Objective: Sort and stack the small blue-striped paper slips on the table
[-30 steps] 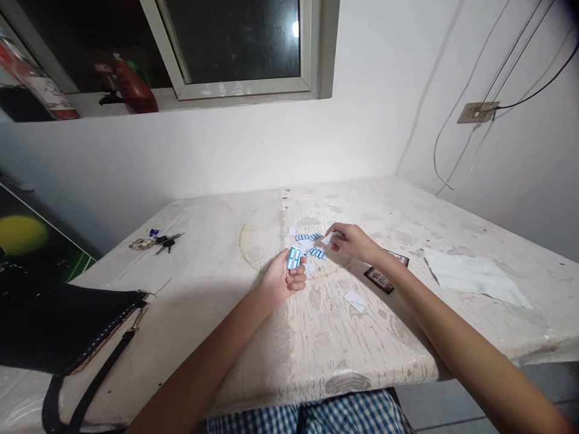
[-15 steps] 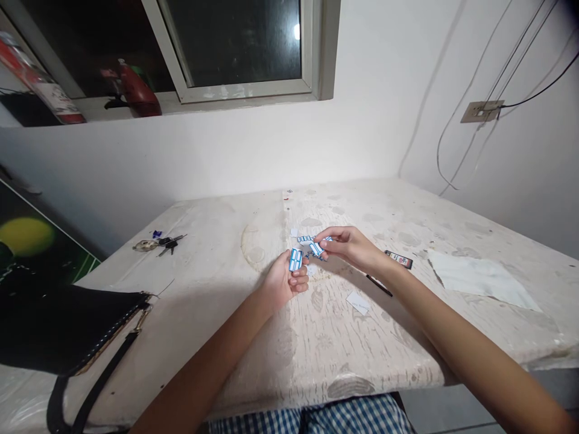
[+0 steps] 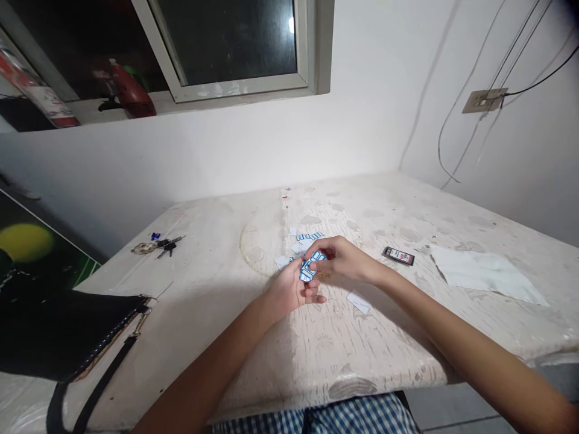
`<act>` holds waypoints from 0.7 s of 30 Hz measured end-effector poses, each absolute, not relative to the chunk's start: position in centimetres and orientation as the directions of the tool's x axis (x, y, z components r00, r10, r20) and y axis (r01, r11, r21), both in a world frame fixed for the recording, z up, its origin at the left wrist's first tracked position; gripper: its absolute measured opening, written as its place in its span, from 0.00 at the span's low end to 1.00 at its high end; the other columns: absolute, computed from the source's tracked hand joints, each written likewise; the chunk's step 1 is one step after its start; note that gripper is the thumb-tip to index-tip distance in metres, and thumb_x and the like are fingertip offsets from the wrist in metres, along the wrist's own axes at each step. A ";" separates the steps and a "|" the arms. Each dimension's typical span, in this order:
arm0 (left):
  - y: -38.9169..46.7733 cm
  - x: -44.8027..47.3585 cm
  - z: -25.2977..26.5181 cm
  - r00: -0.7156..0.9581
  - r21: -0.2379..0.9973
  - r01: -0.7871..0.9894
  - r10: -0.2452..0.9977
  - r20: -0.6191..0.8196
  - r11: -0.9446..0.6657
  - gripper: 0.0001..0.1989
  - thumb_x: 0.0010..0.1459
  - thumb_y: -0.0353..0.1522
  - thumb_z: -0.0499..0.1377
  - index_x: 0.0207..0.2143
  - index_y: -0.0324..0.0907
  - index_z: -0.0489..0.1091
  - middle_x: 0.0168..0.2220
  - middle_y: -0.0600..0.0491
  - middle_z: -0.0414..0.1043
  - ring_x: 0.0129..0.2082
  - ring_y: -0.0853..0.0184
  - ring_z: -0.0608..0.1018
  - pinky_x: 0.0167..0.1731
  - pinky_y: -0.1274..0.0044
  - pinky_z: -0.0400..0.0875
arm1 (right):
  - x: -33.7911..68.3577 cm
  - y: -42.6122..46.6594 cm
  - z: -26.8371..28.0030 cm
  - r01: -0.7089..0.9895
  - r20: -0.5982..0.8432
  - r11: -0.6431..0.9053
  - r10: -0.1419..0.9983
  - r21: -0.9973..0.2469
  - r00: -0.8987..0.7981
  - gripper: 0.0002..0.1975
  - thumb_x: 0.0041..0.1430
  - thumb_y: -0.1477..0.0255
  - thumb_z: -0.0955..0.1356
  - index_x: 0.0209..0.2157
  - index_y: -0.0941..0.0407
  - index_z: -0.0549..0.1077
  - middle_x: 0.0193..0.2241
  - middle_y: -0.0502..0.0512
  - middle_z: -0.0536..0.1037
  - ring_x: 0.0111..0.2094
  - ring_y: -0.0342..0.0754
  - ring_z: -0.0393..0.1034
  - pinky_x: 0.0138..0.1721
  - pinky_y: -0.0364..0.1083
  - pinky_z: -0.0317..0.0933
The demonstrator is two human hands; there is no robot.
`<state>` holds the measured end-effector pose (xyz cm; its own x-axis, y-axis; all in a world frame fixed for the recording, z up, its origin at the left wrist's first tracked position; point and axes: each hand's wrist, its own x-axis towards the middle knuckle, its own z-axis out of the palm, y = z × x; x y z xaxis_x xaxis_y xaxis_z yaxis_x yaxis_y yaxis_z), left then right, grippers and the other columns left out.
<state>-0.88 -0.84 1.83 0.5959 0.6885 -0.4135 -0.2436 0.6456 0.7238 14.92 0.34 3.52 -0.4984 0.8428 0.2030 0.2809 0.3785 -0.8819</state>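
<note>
Blue-and-white paper pieces (image 3: pixel 313 266), printed with outlined boxes, are gathered between my two hands above the table. My left hand (image 3: pixel 289 288) is below and to the left, its thumb and palm against the pieces and its lower fingers curled loosely. From the right, my right hand (image 3: pixel 341 259) pinches the same pieces by their upper edge. Just beyond my hands lie a strip of blue-outlined boxes (image 3: pixel 309 236) and small white paper scraps (image 3: pixel 281 262). A white slip (image 3: pixel 359 302) with faint print rests nearer me on the right.
A black-and-white packet (image 3: pixel 398 255) and a pale cloth or paper sheet (image 3: pixel 486 274) lie to the right on the patterned tablecloth (image 3: pixel 253 367). Keys (image 3: pixel 167 246) are at left, behind a black bag (image 3: pixel 67 331) with a strap. A wall (image 3: pixel 253 150) bounds the back.
My hands have come together, and the pieces they held apart now overlap. My left hand has shifted slightly right. The dark pen-like stick by my right forearm is no longer visible.
</note>
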 end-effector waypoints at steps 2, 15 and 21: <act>-0.9 -0.8 1.8 0.589 0.733 -0.232 0.692 -0.417 0.639 0.15 0.59 0.38 0.43 0.24 0.41 0.57 0.16 0.57 0.57 0.12 0.74 0.59 0.23 0.74 0.67 | 15.0 0.4 3.4 0.325 0.231 0.433 0.830 -0.841 -0.507 0.08 0.48 0.74 0.66 0.33 0.56 0.74 0.24 0.52 0.71 0.26 0.44 0.64 0.25 0.43 0.57; -0.7 -0.6 1.2 0.615 0.619 -0.274 0.629 -0.476 0.736 0.20 0.58 0.43 0.45 0.19 0.40 0.54 0.13 0.60 0.48 0.10 0.78 0.51 0.13 0.83 0.51 | 14.5 0.7 2.2 0.357 0.295 0.503 0.815 -0.787 -0.499 0.09 0.48 0.74 0.66 0.34 0.56 0.65 0.24 0.47 0.65 0.24 0.41 0.58 0.24 0.41 0.53; -0.6 -0.5 1.1 0.613 0.632 -0.293 0.648 -0.451 0.717 0.21 0.59 0.42 0.44 0.23 0.37 0.61 0.13 0.60 0.49 0.09 0.79 0.52 0.11 0.83 0.47 | 14.7 0.4 2.9 0.329 0.262 0.455 0.832 -0.827 -0.490 0.07 0.57 0.73 0.60 0.33 0.58 0.69 0.25 0.52 0.70 0.24 0.42 0.63 0.27 0.43 0.58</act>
